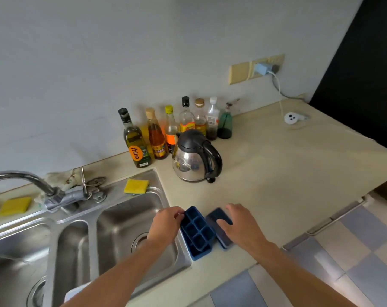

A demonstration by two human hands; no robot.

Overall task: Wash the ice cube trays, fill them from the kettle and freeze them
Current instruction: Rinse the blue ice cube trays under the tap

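Left hand [166, 222] is pinching the far corner of the blue ice cube tray [198, 234], sitting on the desk [276, 185] just right of the sink [121, 218]. Right hand [239, 224] is resting fingers-spread on the second blue tray [218, 214] alongside. Kettle [194, 158] is standing behind them.

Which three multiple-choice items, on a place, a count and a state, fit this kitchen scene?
1. Where stands the steel kettle with black handle? A on the floor; B on the beige counter; C on a stove.
2. How many yellow sponges show? A one; B two; C four.
3. What does the left hand do? A pinches the blue plastic ice cube tray; B holds a sponge; C hangs free.
Key: B, before the glass bottles; B, one on the steel sink rim, one further left; A, it grips the tray's corner.
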